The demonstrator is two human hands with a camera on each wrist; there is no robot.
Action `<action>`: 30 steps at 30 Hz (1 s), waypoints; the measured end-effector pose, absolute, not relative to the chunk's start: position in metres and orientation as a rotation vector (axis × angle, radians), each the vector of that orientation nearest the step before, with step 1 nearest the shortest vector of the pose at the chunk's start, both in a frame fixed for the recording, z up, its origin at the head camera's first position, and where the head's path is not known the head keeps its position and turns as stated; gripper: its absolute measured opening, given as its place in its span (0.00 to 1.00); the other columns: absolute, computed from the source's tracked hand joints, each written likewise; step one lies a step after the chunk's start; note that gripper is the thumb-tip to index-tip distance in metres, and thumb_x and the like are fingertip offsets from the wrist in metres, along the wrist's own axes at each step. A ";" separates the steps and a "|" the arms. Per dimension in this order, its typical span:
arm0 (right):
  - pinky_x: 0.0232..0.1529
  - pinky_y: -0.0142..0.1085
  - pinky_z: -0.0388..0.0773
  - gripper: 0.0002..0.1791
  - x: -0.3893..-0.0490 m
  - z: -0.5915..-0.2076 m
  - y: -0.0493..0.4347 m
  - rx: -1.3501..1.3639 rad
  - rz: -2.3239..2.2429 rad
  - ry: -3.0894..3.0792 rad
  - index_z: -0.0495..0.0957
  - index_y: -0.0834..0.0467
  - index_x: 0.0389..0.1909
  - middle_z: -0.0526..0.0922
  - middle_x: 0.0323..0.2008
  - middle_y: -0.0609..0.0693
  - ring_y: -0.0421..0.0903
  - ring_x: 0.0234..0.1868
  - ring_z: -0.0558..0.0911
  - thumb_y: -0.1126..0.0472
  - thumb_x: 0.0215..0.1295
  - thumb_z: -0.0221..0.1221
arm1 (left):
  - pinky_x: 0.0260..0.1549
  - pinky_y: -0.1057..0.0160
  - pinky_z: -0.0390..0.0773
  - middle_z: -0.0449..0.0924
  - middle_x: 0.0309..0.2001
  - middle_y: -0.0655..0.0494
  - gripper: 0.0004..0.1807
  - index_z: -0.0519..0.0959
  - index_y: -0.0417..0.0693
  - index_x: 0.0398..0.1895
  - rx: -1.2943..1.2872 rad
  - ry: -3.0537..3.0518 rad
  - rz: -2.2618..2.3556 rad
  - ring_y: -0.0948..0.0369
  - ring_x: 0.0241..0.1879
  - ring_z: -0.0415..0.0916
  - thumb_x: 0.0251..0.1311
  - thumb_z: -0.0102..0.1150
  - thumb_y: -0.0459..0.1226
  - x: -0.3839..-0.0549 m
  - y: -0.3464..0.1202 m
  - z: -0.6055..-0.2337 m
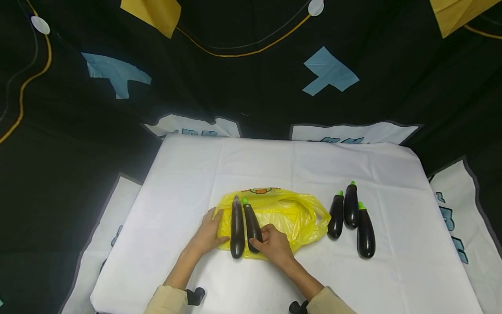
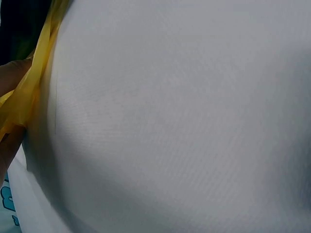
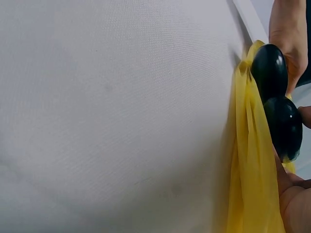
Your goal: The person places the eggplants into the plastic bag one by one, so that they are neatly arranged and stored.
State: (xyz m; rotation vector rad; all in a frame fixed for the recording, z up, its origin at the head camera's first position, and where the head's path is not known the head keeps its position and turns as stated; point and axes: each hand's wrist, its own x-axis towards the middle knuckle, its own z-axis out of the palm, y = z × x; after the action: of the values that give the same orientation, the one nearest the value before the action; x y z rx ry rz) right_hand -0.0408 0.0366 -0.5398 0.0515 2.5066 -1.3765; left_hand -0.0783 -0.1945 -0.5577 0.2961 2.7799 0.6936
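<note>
In the head view, two dark eggplants lie side by side on a crinkled yellow plastic bag: a left eggplant (image 1: 237, 229) and a right eggplant (image 1: 252, 223) with a green stem tip. My right hand (image 1: 276, 245) grips the lower part of the right one, thumb over its top and fingers along its side. The left hand (image 1: 208, 233) rests at the left edge of the yellow bag (image 1: 288, 218), thumb and fingers spread apart. Rounded eggplant ends (image 3: 285, 128) touch each other in the right wrist view. Only fingers (image 2: 12, 75) against the bag show in the left wrist view.
To the right of the bag, on the white-covered table (image 1: 408, 209), lie three more eggplants (image 1: 351, 209) with green stems, close together. The bag's handle end (image 1: 321, 218) reaches the nearest one. Dark cloth (image 1: 266, 96) hangs behind the table.
</note>
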 end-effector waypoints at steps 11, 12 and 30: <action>0.21 0.31 0.75 0.31 -0.044 -0.543 0.032 -0.036 -1.339 2.536 0.72 0.64 0.55 0.78 0.25 0.45 0.38 0.24 0.76 0.51 0.54 0.66 | 0.64 0.46 0.62 0.50 0.69 0.32 0.51 0.57 0.33 0.69 0.288 2.785 0.688 0.40 0.67 0.53 0.44 0.75 0.41 -0.078 -0.194 -0.558; 0.21 0.31 0.75 0.31 -0.043 -0.543 0.031 -0.038 -1.339 2.535 0.73 0.64 0.54 0.78 0.25 0.45 0.38 0.24 0.76 0.51 0.54 0.66 | 0.64 0.47 0.62 0.50 0.69 0.32 0.51 0.57 0.33 0.69 0.284 2.782 0.688 0.40 0.67 0.53 0.44 0.75 0.41 -0.078 -0.195 -0.558; 0.21 0.28 0.77 0.28 -0.043 -0.547 0.027 -0.045 -1.332 2.546 0.75 0.66 0.49 0.79 0.27 0.47 0.37 0.24 0.78 0.52 0.53 0.68 | 0.64 0.48 0.62 0.51 0.69 0.35 0.52 0.57 0.34 0.70 0.248 2.766 0.719 0.42 0.68 0.53 0.42 0.76 0.37 -0.078 -0.192 -0.557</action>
State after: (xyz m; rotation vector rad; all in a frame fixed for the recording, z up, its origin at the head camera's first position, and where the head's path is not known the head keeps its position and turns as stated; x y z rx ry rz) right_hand -0.0435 0.0268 -0.5467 -0.0445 2.5462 -1.3320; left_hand -0.0781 -0.1925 -0.5569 0.2480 2.7657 0.7190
